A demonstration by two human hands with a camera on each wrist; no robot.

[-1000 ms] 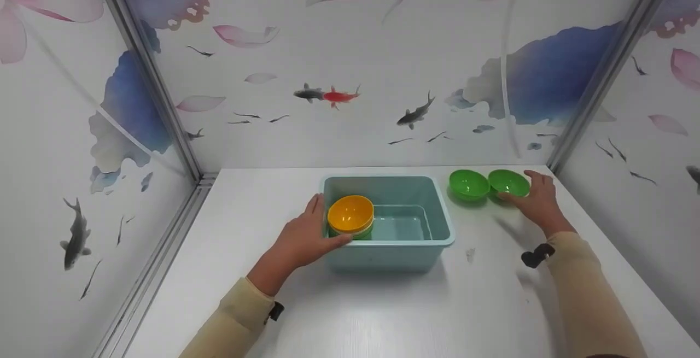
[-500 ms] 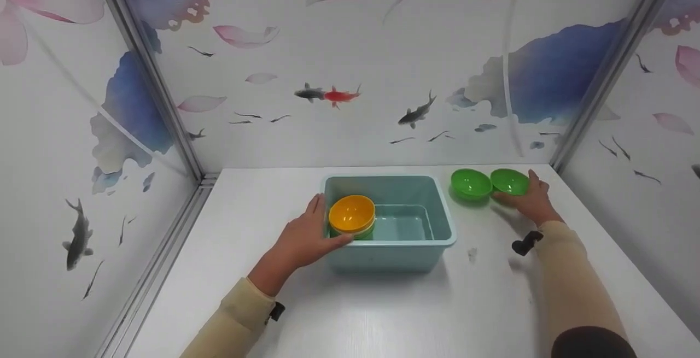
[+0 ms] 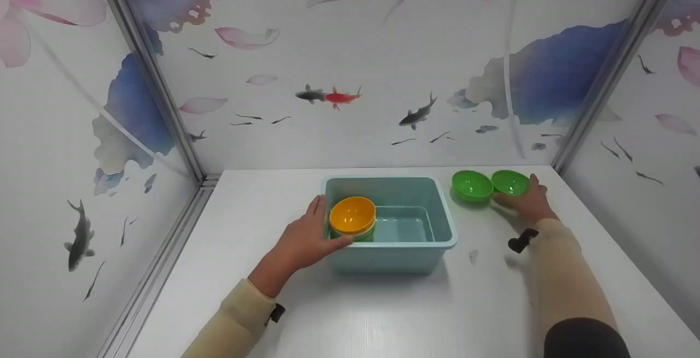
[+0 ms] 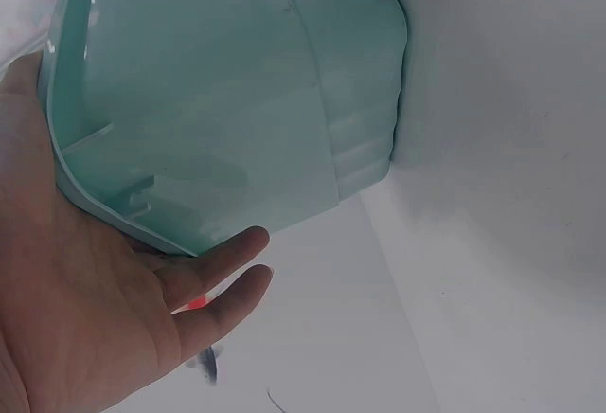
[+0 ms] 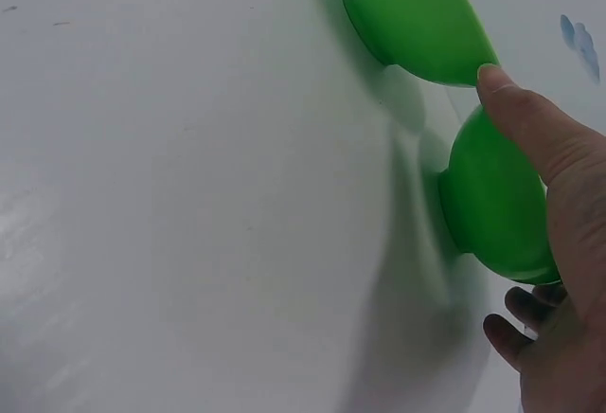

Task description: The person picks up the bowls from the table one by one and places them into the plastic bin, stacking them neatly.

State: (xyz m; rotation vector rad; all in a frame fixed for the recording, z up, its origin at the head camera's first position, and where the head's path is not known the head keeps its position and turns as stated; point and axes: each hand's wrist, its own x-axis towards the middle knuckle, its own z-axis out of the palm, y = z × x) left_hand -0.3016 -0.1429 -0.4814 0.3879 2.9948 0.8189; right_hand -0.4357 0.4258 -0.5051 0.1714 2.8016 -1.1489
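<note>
My left hand (image 3: 305, 238) rests against the left end of a pale blue-green plastic basin (image 3: 388, 259), its thumb along the front rim. In the left wrist view, the hand's fingers (image 4: 222, 266) lie fairly straight along the basin's outer wall. An orange bowl (image 3: 353, 215) tops a small stack inside the basin, with pale and green rims beneath. At the back right, my right hand (image 3: 529, 200) spans a green bowl (image 3: 509, 182), thumb on the near left and fingers at the right. A second green bowl (image 3: 471, 186) sits just left of it, close to the thumb tip.
A white table (image 3: 361, 314) carries everything. Behind it stands a white back wall (image 3: 350, 139) printed with fish and petals, and printed side panels with metal frame posts (image 3: 153, 74) flank it.
My right hand has moved slightly left and inward, drawing closer around the right green bowl. Both green bowls and the basin keep their places on the table, and the left hand stays put.
</note>
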